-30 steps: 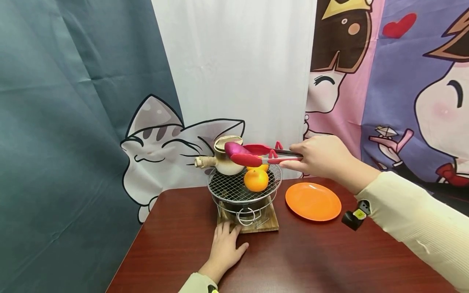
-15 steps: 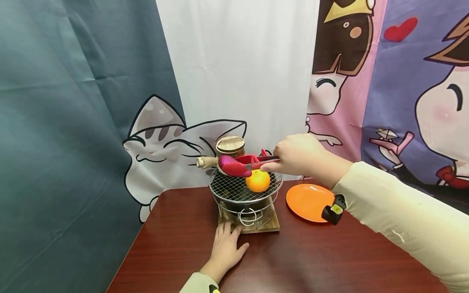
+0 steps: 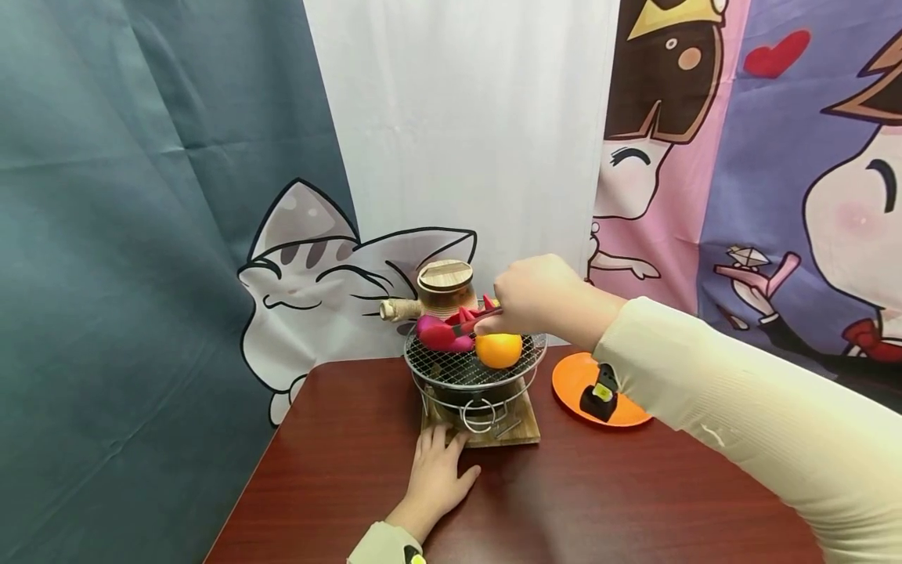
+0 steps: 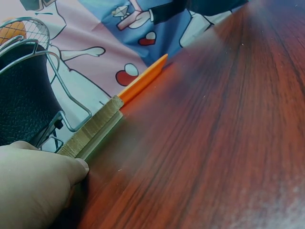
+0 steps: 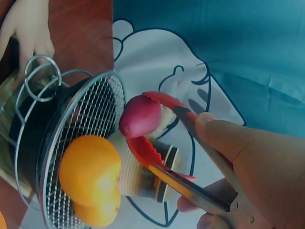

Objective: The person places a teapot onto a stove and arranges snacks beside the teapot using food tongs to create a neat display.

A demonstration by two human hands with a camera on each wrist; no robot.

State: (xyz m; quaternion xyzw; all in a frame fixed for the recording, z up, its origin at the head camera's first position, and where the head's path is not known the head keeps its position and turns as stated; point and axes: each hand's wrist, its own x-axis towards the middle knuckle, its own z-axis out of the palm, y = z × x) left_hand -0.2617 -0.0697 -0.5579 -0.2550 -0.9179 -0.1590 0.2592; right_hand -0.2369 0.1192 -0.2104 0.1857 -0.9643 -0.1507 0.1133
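My right hand [image 3: 539,301] grips red-tipped metal tongs [image 5: 190,188]. Pinched between their scalloped tips is a purple-red, elongated piece [image 5: 142,117] that looks like a sweet potato. It hovers just over the left side of the round grill's wire mesh [image 3: 447,368]; whether it touches the mesh I cannot tell. Two oranges [image 5: 90,167] sit on the mesh, below the right hand in the head view. My left hand [image 3: 437,478] rests with fingers spread at the front edge of the wooden board [image 3: 523,419] under the grill, its thumb beside the board's edge.
A small side-handled teapot with a wooden lid [image 3: 444,276] stands at the back of the grill. Right of the grill lies an orange plate [image 3: 572,377], partly covered by the right wrist camera. A cartoon-printed curtain [image 3: 465,117] hangs behind the reddish-brown table [image 3: 338,470].
My right hand has moved left and down with the tongs, lowering the purple-red piece from in front of the teapot toward the mesh. My left hand stays at the board.
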